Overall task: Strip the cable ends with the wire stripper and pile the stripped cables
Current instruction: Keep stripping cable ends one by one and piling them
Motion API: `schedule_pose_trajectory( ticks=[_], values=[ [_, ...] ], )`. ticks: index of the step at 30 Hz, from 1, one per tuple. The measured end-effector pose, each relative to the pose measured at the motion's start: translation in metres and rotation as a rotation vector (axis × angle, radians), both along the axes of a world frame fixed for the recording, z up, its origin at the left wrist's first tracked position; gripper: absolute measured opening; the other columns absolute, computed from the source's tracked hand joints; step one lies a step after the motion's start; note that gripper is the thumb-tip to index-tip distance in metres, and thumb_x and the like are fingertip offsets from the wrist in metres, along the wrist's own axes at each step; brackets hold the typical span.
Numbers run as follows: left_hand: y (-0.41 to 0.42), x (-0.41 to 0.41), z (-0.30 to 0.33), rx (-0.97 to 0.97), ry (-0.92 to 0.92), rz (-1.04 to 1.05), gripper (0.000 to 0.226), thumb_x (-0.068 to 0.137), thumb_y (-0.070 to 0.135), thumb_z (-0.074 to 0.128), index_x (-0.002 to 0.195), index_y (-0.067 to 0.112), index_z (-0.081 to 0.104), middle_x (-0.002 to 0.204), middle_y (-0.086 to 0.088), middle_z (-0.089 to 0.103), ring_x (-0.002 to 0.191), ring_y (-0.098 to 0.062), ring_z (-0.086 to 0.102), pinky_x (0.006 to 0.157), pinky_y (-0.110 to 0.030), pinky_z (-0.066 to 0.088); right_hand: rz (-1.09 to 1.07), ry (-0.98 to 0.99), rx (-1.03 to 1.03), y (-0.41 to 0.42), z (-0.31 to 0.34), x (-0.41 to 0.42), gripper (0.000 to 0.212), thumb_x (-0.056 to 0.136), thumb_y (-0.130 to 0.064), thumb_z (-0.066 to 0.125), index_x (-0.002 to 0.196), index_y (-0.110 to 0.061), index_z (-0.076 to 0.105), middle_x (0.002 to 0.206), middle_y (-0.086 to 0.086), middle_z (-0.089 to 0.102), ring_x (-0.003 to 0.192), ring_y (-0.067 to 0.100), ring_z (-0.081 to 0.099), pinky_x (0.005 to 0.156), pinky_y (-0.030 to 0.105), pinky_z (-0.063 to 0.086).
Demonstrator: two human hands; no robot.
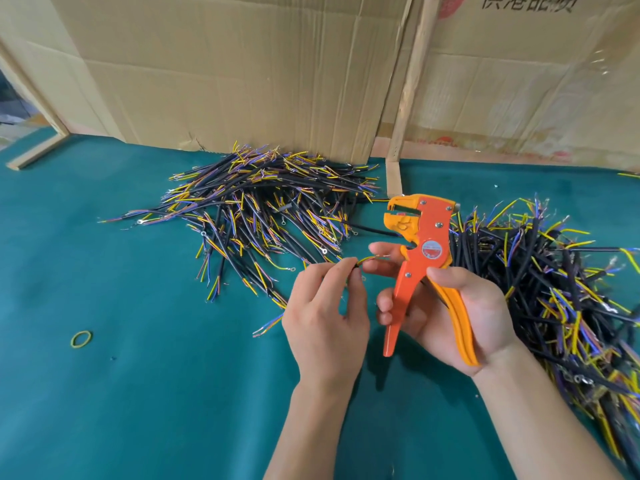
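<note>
Left hand (323, 306) pinches a cable (360, 263), seemingly fanning its cores toward the wire stripper (424, 251) gripped upright in the right hand (460, 313).

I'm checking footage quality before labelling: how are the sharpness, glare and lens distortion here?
Head view: the left hand, right hand and wire stripper are sharp; the right cable pile smears toward the frame edge; glare shines on the tape of the cardboard; wide-angle bending curves the cardboard edges; soft hand shadows fall on the green mat.

Left hand (325, 317) pinches with curled fingers (349, 268); right hand (460, 317) is curled in a grip, palm up
</note>
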State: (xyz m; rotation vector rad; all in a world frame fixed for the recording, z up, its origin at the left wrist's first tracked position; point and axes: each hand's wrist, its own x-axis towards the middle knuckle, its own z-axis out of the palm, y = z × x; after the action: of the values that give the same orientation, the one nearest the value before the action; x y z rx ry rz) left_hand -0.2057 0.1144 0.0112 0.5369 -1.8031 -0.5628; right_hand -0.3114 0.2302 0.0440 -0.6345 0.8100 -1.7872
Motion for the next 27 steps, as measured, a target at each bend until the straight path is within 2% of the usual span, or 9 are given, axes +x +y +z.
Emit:
schedule_pose_trajectory(
  ticks=[6, 9, 12, 15, 18, 19, 22, 24, 27],
  values=[
    [-0.003, -0.001, -0.002, 0.101, -0.02, -0.005, 0.007, 0.09, 0.009, 0.071, 0.094, 0.012, 0.076, 0.081, 0.003, 0.064, 0.067, -0.01, 0.054, 0.056, -0.034, 0.05, -0.05, 0.053, 0.06, -0.003, 0.0, 0.001, 0.081, 0.071, -0.032, 0.082, 0.14, 0.001, 0.055, 0.137, 0.024, 0.058, 0.082, 0.032, 0.065, 0.077, 0.041, 0.056],
    [-0.005, -0.002, -0.001, 0.147, -0.037, -0.038, 0.009, 0.089, 0.006, 0.073, 0.096, 0.011, 0.077, 0.081, 0.004, 0.064, 0.068, -0.007, 0.053, 0.06, -0.023, 0.047, -0.064, 0.062, 0.086, -0.004, 0.0, 0.002, 0.08, 0.071, -0.032, 0.083, 0.139, 0.001, 0.056, 0.136, 0.024, 0.059, 0.083, 0.032, 0.066, 0.077, 0.042, 0.056],
    [-0.009, -0.001, -0.001, 0.278, -0.036, -0.131, 0.015, 0.09, 0.006, 0.071, 0.101, 0.013, 0.077, 0.079, 0.009, 0.06, 0.071, -0.003, 0.055, 0.066, -0.014, 0.044, -0.081, 0.067, 0.104, -0.005, -0.001, 0.003, 0.078, 0.071, -0.032, 0.083, 0.137, 0.002, 0.058, 0.135, 0.024, 0.059, 0.083, 0.033, 0.066, 0.078, 0.043, 0.056],
    [-0.014, 0.0, 0.0, 0.474, -0.035, -0.273, 0.022, 0.093, 0.007, 0.066, 0.105, 0.022, 0.077, 0.081, 0.012, 0.062, 0.073, -0.011, 0.064, 0.069, -0.028, 0.054, -0.097, 0.092, 0.128, -0.006, -0.002, 0.004, 0.07, 0.073, -0.026, 0.079, 0.135, 0.001, 0.06, 0.134, 0.024, 0.06, 0.082, 0.035, 0.066, 0.076, 0.044, 0.056],
    [-0.017, -0.001, 0.001, 0.647, -0.016, -0.393, 0.031, 0.097, 0.006, 0.062, 0.103, 0.033, 0.074, 0.087, 0.008, 0.063, 0.068, -0.015, 0.066, 0.068, -0.043, 0.056, -0.114, 0.098, 0.15, -0.008, -0.002, 0.005, 0.061, 0.076, -0.022, 0.069, 0.132, 0.001, 0.061, 0.135, 0.025, 0.06, 0.08, 0.035, 0.067, 0.075, 0.044, 0.057],
    [-0.017, -0.001, 0.001, 0.707, 0.001, -0.433, 0.029, 0.098, 0.01, 0.062, 0.102, 0.036, 0.073, 0.087, 0.006, 0.065, 0.066, -0.015, 0.064, 0.065, -0.041, 0.055, -0.122, 0.094, 0.155, -0.008, -0.002, 0.006, 0.061, 0.076, -0.022, 0.068, 0.131, 0.002, 0.062, 0.135, 0.026, 0.06, 0.079, 0.035, 0.067, 0.075, 0.044, 0.057],
    [-0.018, 0.001, 0.004, 0.802, 0.051, -0.513, 0.02, 0.096, 0.027, 0.061, 0.101, 0.039, 0.075, 0.074, 0.011, 0.065, 0.06, -0.009, 0.055, 0.057, -0.023, 0.046, -0.138, 0.091, 0.163, -0.008, -0.001, 0.008, 0.061, 0.075, -0.022, 0.069, 0.13, 0.002, 0.063, 0.134, 0.027, 0.061, 0.078, 0.036, 0.067, 0.074, 0.044, 0.057],
    [-0.02, 0.002, 0.005, 0.801, 0.059, -0.537, 0.02, 0.099, 0.022, 0.061, 0.1, 0.036, 0.076, 0.068, 0.011, 0.06, 0.056, -0.008, 0.048, 0.054, -0.019, 0.042, -0.141, 0.107, 0.172, -0.009, -0.001, 0.009, 0.061, 0.074, -0.022, 0.07, 0.13, 0.002, 0.063, 0.133, 0.028, 0.061, 0.078, 0.036, 0.067, 0.073, 0.044, 0.057],
    [-0.024, 0.001, 0.006, 0.82, 0.085, -0.571, 0.02, 0.101, 0.013, 0.06, 0.098, 0.027, 0.073, 0.074, 0.0, 0.059, 0.054, -0.01, 0.043, 0.05, -0.019, 0.039, -0.142, 0.119, 0.184, -0.01, -0.001, 0.011, 0.062, 0.073, -0.022, 0.07, 0.13, 0.001, 0.063, 0.131, 0.029, 0.062, 0.078, 0.037, 0.067, 0.072, 0.044, 0.057]
  ],
)
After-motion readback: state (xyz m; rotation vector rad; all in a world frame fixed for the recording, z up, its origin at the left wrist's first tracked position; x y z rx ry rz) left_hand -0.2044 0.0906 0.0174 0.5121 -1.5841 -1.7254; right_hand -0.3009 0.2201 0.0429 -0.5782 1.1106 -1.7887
